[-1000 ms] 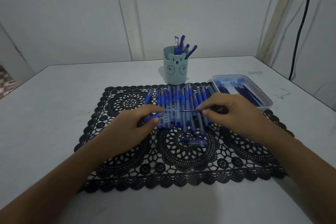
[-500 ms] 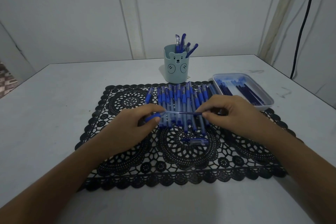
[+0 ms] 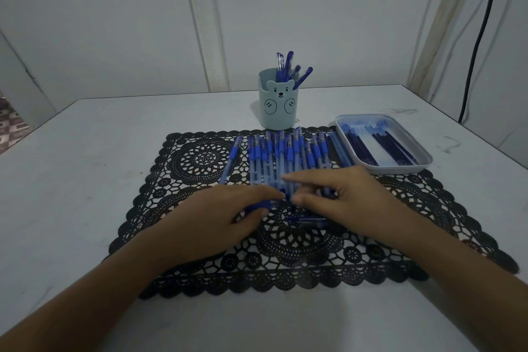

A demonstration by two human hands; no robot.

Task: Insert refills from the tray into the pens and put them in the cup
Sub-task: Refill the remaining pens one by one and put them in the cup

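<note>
Two bare forearms reach in from the near edge of the pale table (image 3: 85, 180) and over a black lace mat (image 3: 285, 266). The hands meet at the mat's middle. The left hand (image 3: 217, 217) grips a pen (image 3: 264, 204) by its blue grip end, fingers curled over it and thumb beneath. The pen lies crosswise, its open end pointing at the right hand (image 3: 354, 203). That hand is almost touching the left, its forefinger stretched straight out above the pen and its thumb drawn in at the pen's end. The spot is blurred, so I cannot tell whether the thumb and lower fingers pinch anything there. Just below the right thumb a short blue pen piece (image 3: 307, 221) lies flat on the mat, apart from both hands. Just beyond the fingers a row of pens (image 3: 285, 157) lies side by side, pointing away, and one lone pen (image 3: 231, 158) lies a little to their left. Behind the row, off the mat's far edge, stands a pale blue cup (image 3: 275, 111) with a bear face, and several capped pens (image 3: 288, 66) stand in it. To the right of the row sits a shallow tray (image 3: 400, 170), angled, with dark refills (image 3: 371, 146) lying in it. A black cable (image 3: 480, 37) hangs down the wall at far right.
</note>
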